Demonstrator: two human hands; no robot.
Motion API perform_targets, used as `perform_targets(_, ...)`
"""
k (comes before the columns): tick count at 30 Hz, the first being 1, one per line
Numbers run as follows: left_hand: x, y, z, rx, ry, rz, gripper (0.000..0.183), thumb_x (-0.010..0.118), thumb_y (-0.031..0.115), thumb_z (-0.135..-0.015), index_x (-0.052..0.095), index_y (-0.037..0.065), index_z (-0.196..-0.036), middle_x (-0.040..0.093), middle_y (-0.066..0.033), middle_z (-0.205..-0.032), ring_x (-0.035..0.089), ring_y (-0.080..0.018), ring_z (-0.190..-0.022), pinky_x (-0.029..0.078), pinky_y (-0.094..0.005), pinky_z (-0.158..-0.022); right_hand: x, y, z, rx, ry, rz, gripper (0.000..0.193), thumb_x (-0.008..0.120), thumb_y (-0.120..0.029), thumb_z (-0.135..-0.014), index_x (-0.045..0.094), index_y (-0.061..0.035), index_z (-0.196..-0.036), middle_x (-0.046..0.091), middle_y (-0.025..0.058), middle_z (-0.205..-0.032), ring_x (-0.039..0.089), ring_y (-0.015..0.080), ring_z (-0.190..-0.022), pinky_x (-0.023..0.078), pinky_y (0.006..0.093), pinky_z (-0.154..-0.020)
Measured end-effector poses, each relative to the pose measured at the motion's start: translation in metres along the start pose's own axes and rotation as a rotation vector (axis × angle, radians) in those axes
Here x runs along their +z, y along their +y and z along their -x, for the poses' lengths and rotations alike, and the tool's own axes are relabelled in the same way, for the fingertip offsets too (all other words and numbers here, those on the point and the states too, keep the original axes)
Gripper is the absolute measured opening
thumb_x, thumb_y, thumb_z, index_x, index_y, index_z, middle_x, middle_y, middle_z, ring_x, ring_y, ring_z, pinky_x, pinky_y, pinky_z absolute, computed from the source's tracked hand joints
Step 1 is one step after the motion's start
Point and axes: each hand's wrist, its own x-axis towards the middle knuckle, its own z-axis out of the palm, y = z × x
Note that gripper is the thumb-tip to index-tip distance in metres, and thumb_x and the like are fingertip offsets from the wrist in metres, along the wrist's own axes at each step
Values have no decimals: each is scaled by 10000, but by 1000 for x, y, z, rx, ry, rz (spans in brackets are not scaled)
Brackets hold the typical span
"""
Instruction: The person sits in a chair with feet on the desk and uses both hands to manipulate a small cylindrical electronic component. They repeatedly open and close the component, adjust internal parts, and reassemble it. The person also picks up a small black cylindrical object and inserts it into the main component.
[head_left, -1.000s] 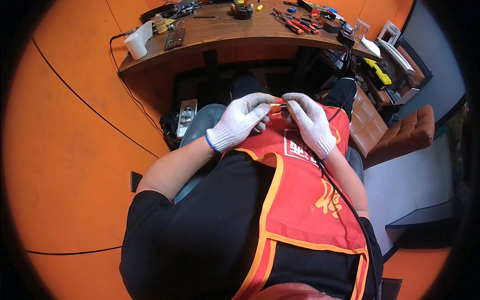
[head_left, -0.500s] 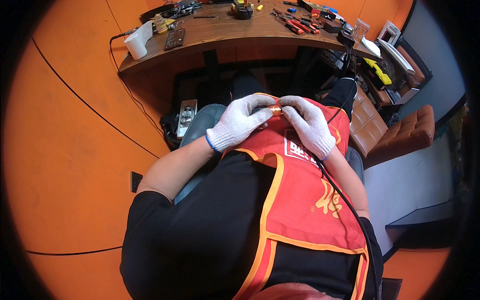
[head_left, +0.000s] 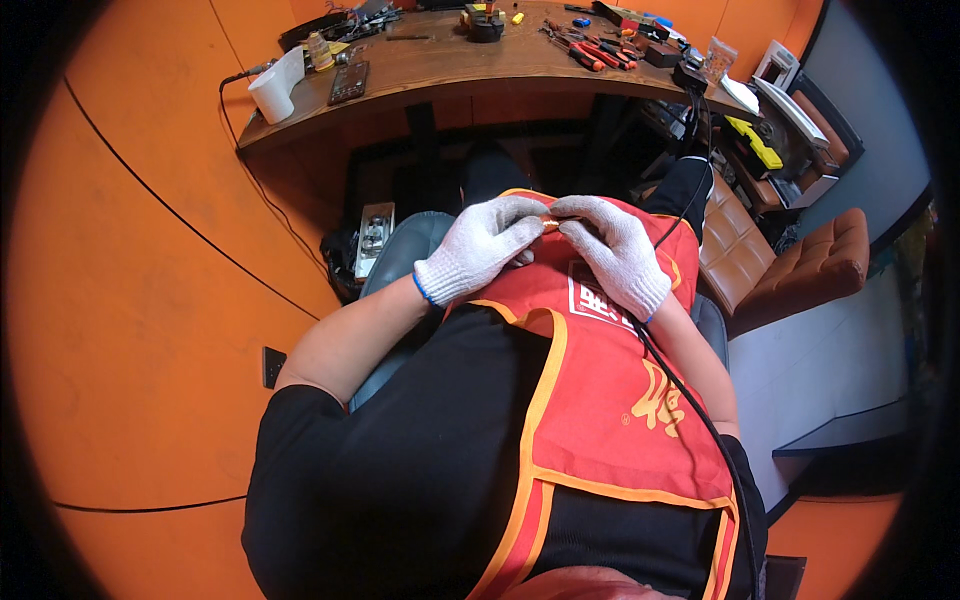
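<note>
Both hands wear white knit gloves and meet above the lap of my red apron (head_left: 590,400). Between them is a small copper-coloured wire coil (head_left: 551,226), mostly covered by the gloved fingers. My left hand (head_left: 485,245) is closed, its thumb and fingers pinching the coil's left end. From the other side my right hand (head_left: 615,250) closes on the right end, thumb below and fingers above. The fingertips of the two hands nearly touch. Only a thin strip of the coil shows, so its ends cannot be made out.
Ahead stands a wooden desk (head_left: 440,60) with a white paper roll (head_left: 272,95), a dark phone (head_left: 349,82) and red-handled pliers (head_left: 600,55). A brown padded chair (head_left: 800,270) is at the right. A black cable (head_left: 690,395) runs down over the apron.
My right hand has shifted slightly left, toward my left hand. Less of the coil shows between the fingers than before. My arms stay nearly where they were.
</note>
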Motion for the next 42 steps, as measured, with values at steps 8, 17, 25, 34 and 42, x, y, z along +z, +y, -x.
perform_targets(8, -1, -7, -2, 241, -6, -191, 376, 708, 190, -1091, 662, -20, -1400, 745, -82, -1233, 694, -118, -1019, 584, -279, -920, -2, 1, 0, 121, -42, 33, 267, 669, -140, -1086, 702, -10, -1317, 761, 140, -1211, 745, 222, -1092, 584, 318, -965)
perform_targets(17, -7, -6, -6, 71, -82, -276, 330, 664, 184, -1110, 689, -32, -1359, 738, -65, -1197, 676, -104, -978, 572, -280, -915, -3, 2, -1, 7, -76, 60, 232, 680, -124, -1068, 719, -2, -1261, 770, 142, -1189, 752, 225, -1085, 586, 327, -955)
perform_targets(25, -4, -19, -5, 291, 10, -359, 298, 691, 197, -1073, 733, -26, -1266, 781, -139, -1139, 733, -185, -1042, 571, -326, -939, -2, 1, -1, 123, -37, 95, 310, 661, -236, -1093, 726, -9, -1294, 783, 144, -1129, 755, 210, -990, 588, 326, -892)
perform_targets(34, -5, -17, -3, 103, -8, -92, 354, 619, 262, -1128, 715, -12, -1330, 759, -73, -1025, 692, -115, -841, 570, -268, -779, -3, -4, -1, -4, -39, 118, 258, 664, -175, -1096, 725, 3, -1272, 781, 134, -1097, 750, 182, -873, 595, 311, -799)
perform_targets(42, -6, -12, 0, 26, -5, 1, 403, 561, 307, -1162, 686, 6, -1399, 700, -24, -944, 623, -65, -777, 545, -218, -722, -4, -4, 0, -59, -4, 130, 222, 706, -96, -1057, 727, 12, -1249, 768, 135, -1186, 744, 183, -999, 595, 303, -873)
